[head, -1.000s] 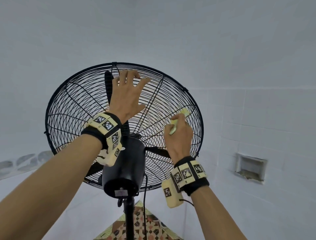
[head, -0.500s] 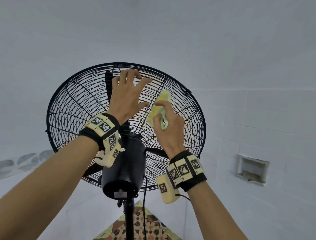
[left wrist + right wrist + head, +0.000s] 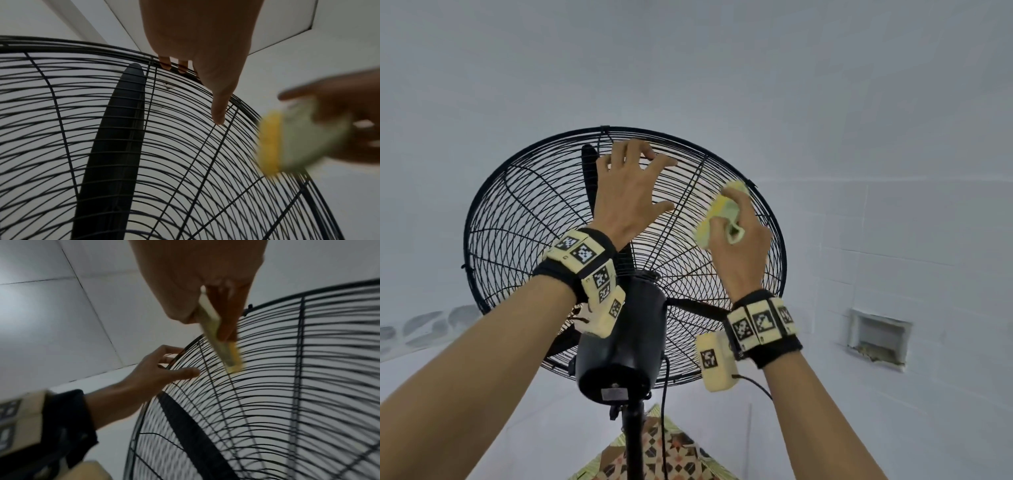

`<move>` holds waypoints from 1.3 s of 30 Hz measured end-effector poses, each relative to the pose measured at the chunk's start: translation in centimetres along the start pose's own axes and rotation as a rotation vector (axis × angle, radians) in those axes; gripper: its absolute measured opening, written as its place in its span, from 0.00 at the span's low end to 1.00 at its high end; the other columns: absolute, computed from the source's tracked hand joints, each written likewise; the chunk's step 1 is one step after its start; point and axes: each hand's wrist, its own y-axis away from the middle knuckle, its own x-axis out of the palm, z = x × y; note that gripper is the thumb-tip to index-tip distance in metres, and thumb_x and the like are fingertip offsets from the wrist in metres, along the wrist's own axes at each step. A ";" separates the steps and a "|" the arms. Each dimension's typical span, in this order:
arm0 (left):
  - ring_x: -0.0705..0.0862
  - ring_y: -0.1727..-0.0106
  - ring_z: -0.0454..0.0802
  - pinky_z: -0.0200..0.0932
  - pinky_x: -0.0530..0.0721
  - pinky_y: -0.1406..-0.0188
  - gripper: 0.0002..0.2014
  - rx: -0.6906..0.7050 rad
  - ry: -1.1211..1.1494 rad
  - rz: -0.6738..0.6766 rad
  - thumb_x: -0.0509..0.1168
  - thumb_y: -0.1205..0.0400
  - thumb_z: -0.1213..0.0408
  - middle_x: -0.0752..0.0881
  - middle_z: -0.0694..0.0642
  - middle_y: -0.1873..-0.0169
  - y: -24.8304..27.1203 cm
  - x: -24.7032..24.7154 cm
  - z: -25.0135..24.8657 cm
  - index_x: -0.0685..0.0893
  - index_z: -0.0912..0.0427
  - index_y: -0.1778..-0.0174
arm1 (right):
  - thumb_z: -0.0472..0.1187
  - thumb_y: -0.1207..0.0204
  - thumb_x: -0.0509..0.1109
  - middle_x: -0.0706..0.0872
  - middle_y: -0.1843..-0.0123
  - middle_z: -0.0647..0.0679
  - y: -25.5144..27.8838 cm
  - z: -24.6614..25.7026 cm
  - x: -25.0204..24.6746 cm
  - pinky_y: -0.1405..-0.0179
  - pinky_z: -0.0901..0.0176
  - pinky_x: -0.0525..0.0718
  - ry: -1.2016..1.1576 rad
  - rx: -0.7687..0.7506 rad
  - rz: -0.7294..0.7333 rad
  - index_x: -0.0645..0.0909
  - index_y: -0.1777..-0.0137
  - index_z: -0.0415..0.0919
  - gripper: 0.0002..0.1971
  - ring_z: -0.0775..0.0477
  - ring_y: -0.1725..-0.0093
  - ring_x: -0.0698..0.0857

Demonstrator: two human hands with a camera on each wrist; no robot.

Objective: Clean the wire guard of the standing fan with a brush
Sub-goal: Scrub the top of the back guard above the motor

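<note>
The standing fan's black wire guard (image 3: 517, 222) faces away from me, seen from behind. My left hand (image 3: 633, 185) reaches to its top, fingers hooked over the rim and thumb lying along the wires (image 3: 218, 113). My right hand (image 3: 739, 250) grips a pale green brush (image 3: 719, 209) with yellow bristles. The bristles press on the guard's upper right wires, close to the rim. In the right wrist view the brush (image 3: 224, 347) lies across the wires (image 3: 308, 386), with the left hand (image 3: 162, 368) beside it. The left wrist view shows the brush (image 3: 287, 142) blurred.
A black motor housing (image 3: 619, 342) sits on a pole (image 3: 633, 442) between my forearms, with a cord (image 3: 663, 411) hanging beside it. A black blade (image 3: 115, 146) stands inside the guard. White tiled walls surround the fan, with a recess (image 3: 878, 339) at right and patterned floor (image 3: 681, 455) below.
My right hand has swept the brush across the wires, first up and left, then out to the upper right near the rim. The left hand has stayed on the top rim.
</note>
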 end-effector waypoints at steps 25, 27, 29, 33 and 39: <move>0.73 0.27 0.64 0.67 0.72 0.32 0.36 -0.005 -0.009 0.024 0.83 0.30 0.45 0.78 0.60 0.32 0.1 -0.9 -0.4 0.82 0.47 0.26 | 0.39 0.20 0.71 0.87 0.48 0.56 -2.0 0.2 -2.2 0.56 0.69 0.87 -0.131 0.204 -0.023 0.80 0.22 0.48 0.25 0.61 0.49 0.87; 0.73 0.27 0.64 0.68 0.73 0.32 0.36 -0.006 -0.021 0.033 0.83 0.29 0.44 0.77 0.60 0.32 0.0 -1.1 -0.2 0.81 0.47 0.25 | 0.42 0.18 0.71 0.87 0.45 0.50 -2.0 -1.7 -3.7 0.47 0.64 0.85 0.067 0.290 -0.021 0.79 0.21 0.47 0.24 0.52 0.45 0.86; 0.72 0.28 0.64 0.70 0.75 0.33 0.36 0.003 -0.044 0.044 0.82 0.28 0.44 0.76 0.60 0.32 0.0 -1.1 -0.3 0.80 0.47 0.25 | 0.43 0.18 0.72 0.88 0.39 0.43 -2.1 -2.7 -4.8 0.38 0.54 0.85 0.137 0.316 -0.008 0.79 0.22 0.48 0.24 0.41 0.39 0.86; 0.72 0.29 0.65 0.70 0.76 0.34 0.36 0.026 -0.072 0.053 0.82 0.28 0.44 0.76 0.61 0.32 0.0 -1.0 -0.7 0.79 0.47 0.26 | 0.40 0.25 0.75 0.87 0.44 0.42 -3.8 0.3 -3.3 0.62 0.51 0.94 -0.168 0.184 0.008 0.79 0.33 0.56 0.21 0.44 0.48 0.91; 0.73 0.29 0.65 0.70 0.76 0.35 0.35 0.007 -0.072 0.063 0.83 0.29 0.45 0.77 0.61 0.33 -0.1 -1.2 -0.8 0.80 0.49 0.27 | 0.41 0.25 0.75 0.90 0.52 0.55 -6.7 0.2 -2.2 0.51 0.51 0.90 -0.130 0.211 -0.086 0.87 0.42 0.51 0.12 0.49 0.49 0.90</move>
